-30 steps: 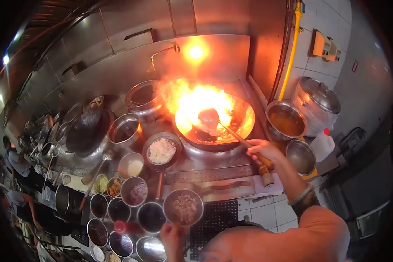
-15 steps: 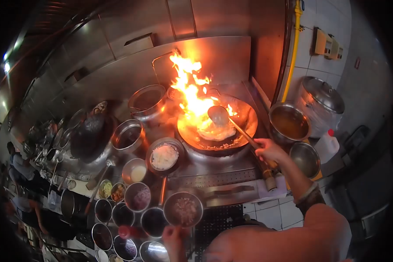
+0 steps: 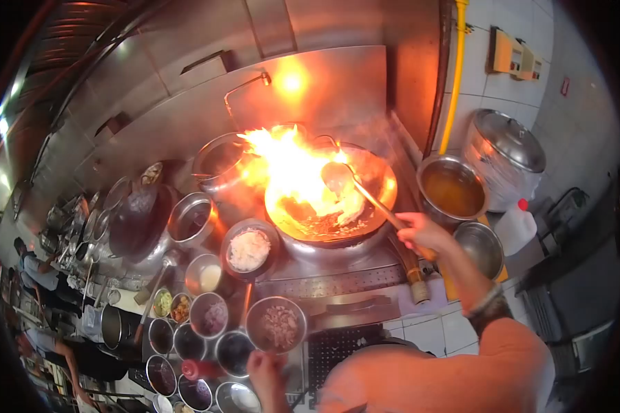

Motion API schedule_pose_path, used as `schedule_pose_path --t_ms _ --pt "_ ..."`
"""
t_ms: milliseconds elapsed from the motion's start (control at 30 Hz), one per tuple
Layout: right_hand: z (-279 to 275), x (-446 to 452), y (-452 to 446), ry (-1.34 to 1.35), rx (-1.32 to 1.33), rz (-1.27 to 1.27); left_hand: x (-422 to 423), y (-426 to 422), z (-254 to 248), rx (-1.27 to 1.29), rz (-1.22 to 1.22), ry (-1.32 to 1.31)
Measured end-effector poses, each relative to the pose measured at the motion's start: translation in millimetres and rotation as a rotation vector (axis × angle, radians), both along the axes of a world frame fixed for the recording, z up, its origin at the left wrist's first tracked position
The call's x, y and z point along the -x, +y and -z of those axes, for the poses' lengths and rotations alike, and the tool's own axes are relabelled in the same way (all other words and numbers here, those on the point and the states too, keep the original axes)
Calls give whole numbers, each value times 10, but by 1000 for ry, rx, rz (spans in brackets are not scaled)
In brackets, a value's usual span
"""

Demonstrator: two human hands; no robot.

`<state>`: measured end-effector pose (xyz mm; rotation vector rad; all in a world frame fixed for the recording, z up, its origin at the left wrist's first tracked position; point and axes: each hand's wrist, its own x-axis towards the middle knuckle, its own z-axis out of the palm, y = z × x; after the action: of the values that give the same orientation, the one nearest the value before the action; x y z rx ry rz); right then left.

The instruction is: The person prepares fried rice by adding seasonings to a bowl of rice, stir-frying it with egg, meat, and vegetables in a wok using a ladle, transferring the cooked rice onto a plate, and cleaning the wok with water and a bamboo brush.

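Observation:
My right hand [image 3: 424, 234] is wrapped round the wooden handle of a long ladle [image 3: 336, 177]. Its metal bowl is tipped into the wok [image 3: 387, 196], where tall flames [image 3: 289, 168] rise over pale food; the fire hides much of the inside. My left hand [image 3: 265, 366] is low at the front, fingers curled, just below a metal bowl of chopped pinkish pieces [image 3: 280, 327]. Whatever it holds, if anything, is hidden. Left of the wok is a handled strainer [image 3: 249, 249] with a white heap that looks like rice.
Several small containers [image 3: 210, 314] of ingredients crowd the left front, with a red-capped bottle [image 3: 194, 368] among them. Pots [image 3: 191, 219] sit left of the wok. At right are a pot of brownish liquid [image 3: 453, 193], a metal bowl [image 3: 479, 249] and a white jug [image 3: 517, 228]. People [image 3: 38, 265] stand far left.
The flames are lower and have spread wider to the left. The ladle's bowl has shifted slightly within the wok. The whole view has turned a little, moving most things left.

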<state>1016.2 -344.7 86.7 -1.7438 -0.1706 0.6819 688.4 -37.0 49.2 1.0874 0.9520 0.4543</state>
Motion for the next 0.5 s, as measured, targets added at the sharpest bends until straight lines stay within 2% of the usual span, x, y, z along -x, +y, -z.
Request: schedule_pose_path --t_ms 33,100,167,200,233,300,333,400,500 --pt "115 -139 117 -99 -15 -28 -37 -10 24 6 10 -2" --pt "179 -90 198 -48 -44 46 -93 34 100 23 16 -69" --pt "-9 70 44 166 -181 -12 -112 62 151 7 10 -114" --pt "-160 163 -83 222 -118 12 -105 48 108 -4 7 -60" --pt "-179 111 -74 214 -115 9 -134 35 93 -13 3 -13" --pt "-155 130 -117 37 -28 -14 -73 69 220 4 10 2" --pt "-134 92 43 -28 -21 10 -94 69 254 7 4 -66" --pt "-11 -16 329 -48 -35 31 -249 39 229 7 -1 -162" --pt "-79 127 228 41 -67 -2 -251 47 129 -14 -17 -91"
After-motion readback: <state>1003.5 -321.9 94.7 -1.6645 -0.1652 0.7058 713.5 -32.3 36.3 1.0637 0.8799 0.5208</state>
